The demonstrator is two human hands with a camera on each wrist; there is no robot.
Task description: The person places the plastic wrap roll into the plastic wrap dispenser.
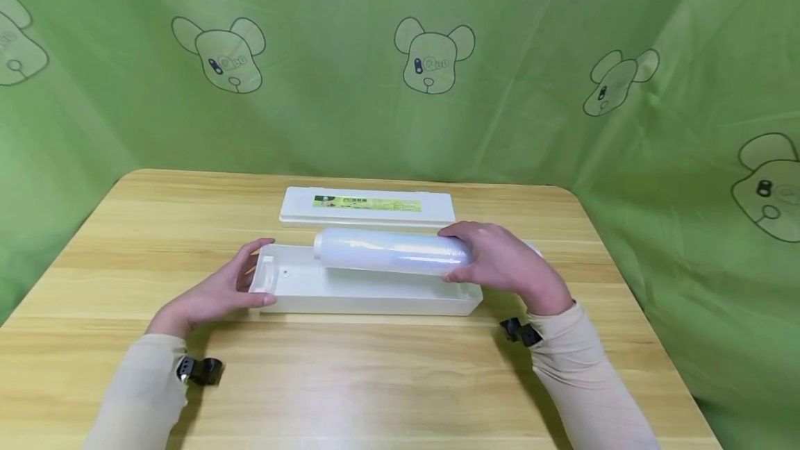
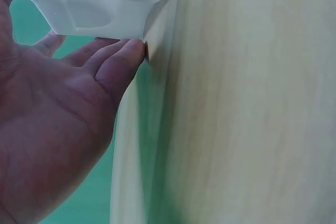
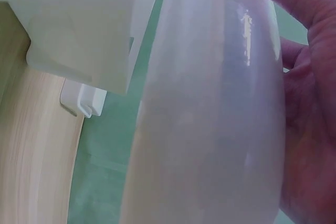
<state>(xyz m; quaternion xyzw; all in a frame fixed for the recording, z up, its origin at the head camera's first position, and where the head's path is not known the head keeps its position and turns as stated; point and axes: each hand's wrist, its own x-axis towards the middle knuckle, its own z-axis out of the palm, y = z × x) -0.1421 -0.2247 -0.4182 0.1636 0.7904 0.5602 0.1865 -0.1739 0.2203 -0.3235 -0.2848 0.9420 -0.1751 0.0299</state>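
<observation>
A roll of clear plastic wrap (image 1: pixel 387 250) is held over a long white box (image 1: pixel 369 305) by my right hand (image 1: pixel 503 261), whose thumb and fingers curl round the roll's right part. In the right wrist view the plastic wrap roll (image 3: pixel 210 103) is apart from the box (image 3: pixel 84 30). My left hand (image 1: pixel 215 289) grips the box's left end, thumb on the near side and fingers on the far side. The left wrist view shows that hand's palm (image 2: pixel 58 108) facing the box's end wall (image 2: pixel 100 14). Behind the box lies a white lid (image 1: pixel 369 217) with a green and yellow label.
The box and lid rest on a light wooden table (image 1: pixel 350 380) with rounded far corners. A green curtain (image 1: pixel 337 117) printed with bear heads hangs round its back and sides. Dark wrist cameras are strapped to both sleeves.
</observation>
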